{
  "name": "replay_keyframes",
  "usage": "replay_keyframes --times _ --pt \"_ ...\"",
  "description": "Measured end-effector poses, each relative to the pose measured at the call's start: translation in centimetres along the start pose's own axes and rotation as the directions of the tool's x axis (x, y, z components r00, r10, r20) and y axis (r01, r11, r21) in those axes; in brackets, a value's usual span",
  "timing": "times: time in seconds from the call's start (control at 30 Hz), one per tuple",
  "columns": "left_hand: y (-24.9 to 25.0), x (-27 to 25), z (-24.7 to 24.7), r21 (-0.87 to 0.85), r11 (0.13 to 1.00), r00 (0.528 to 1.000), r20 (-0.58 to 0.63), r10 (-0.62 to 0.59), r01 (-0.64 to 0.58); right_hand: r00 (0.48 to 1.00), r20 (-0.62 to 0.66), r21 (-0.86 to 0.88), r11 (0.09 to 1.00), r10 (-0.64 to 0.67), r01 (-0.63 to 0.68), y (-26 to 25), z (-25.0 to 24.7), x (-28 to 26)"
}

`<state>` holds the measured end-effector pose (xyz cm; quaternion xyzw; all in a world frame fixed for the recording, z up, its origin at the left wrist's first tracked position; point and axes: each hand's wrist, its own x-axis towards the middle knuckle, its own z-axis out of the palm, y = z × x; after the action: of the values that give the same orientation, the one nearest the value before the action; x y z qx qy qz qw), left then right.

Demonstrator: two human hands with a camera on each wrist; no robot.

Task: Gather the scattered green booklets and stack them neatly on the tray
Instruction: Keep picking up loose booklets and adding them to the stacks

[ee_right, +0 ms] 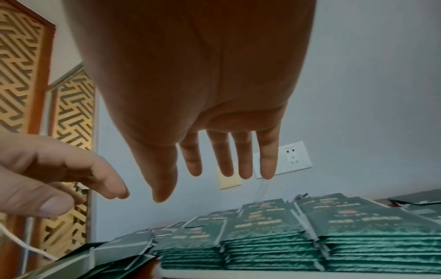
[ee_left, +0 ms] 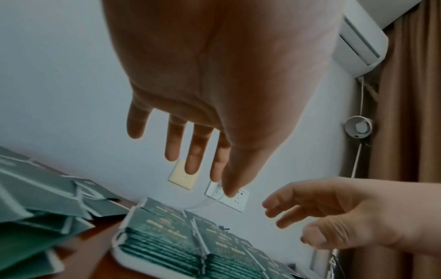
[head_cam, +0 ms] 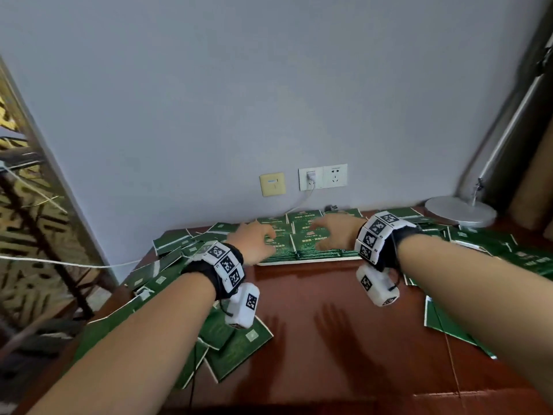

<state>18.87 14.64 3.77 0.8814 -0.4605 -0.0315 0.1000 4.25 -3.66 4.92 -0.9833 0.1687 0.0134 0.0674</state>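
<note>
Hovering above the stacked green booklets [head_cam: 302,241] on the white tray [head_cam: 311,261], left hand [head_cam: 254,241] and right hand [head_cam: 336,235] both had a wide, empty grip with fingers spread, loose booklets [head_cam: 233,351] lay scattered on the table [head_cam: 329,339] either side

Stacked booklets [head_cam: 302,247] on tray [head_cam: 311,261] at far table [head_cam: 329,324] edge, loose booklets [head_cam: 236,348] left and right, lamp base [head_cam: 459,211] far right.

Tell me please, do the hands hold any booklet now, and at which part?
Nothing is held. The left hand and right hand hover open, fingers straight, above the stacked booklets on the tray.
</note>
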Motion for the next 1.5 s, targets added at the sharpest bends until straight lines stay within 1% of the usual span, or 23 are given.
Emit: replay_keyframes --times 0.17,0.33,0.43,0.53,0.67,0.8,0.97,1.13,1.3,1.5 --pt "-4.2 -7.3 -0.7 -0.008 0.998 0.998 0.012 -0.06 0.06 0.997 0.035 -0.029 0.997 -0.066 0.067 -6.9 1.1 -1.5" --pt "-8.7 -12.8 -1.1 -0.04 0.99 0.99 0.039 -0.132 0.134 0.987 0.099 -0.028 0.991 -0.124 0.128 -12.8 2.5 -1.4" --pt "-11.1 -14.7 -1.1 -0.016 0.983 0.983 0.037 -0.182 0.183 0.977 0.118 -0.029 0.983 -0.178 0.183 -15.7 3.6 -0.7" --pt "-12.9 -15.7 -1.0 0.005 0.971 0.97 0.027 -0.24 0.24 0.971 0.144 -0.065 0.977 -0.191 0.202 -17.9 4.7 0.5" --pt "-15.2 -15.7 -0.5 0.043 0.951 0.951 0.017 -0.308 0.308 0.961 0.181 -0.03 0.975 -0.211 0.219 -19.6 5.9 2.8" --pt "-17.0 -14.9 0.2 0.074 0.932 0.934 0.012 -0.357 0.355 0.958 0.171 -0.02 0.972 -0.229 0.236 -20.6 6.8 5.0" --pt "-19.2 -13.5 0.9 0.056 0.916 0.916 0.04 -0.4 0.397 0.963 0.166 -0.005 0.977 -0.21 0.214 -21.7 7.9 8.4" --pt "-20.4 -11.8 1.4 0.04 0.906 0.902 0.082 -0.423 0.421 0.972 0.141 0.027 0.982 -0.187 0.185 -22.5 8.5 11.7" --pt "-21.1 -10.5 1.9 0.045 0.906 0.899 0.111 -0.424 0.422 0.985 0.094 0.016 0.989 -0.146 0.145 -22.9 8.9 14.3" --pt "-21.6 -10.0 2.4 -0.013 0.902 0.899 0.083 -0.429 0.432 0.991 0.08 0.032 0.994 -0.106 0.104 -23.2 9.4 15.8"
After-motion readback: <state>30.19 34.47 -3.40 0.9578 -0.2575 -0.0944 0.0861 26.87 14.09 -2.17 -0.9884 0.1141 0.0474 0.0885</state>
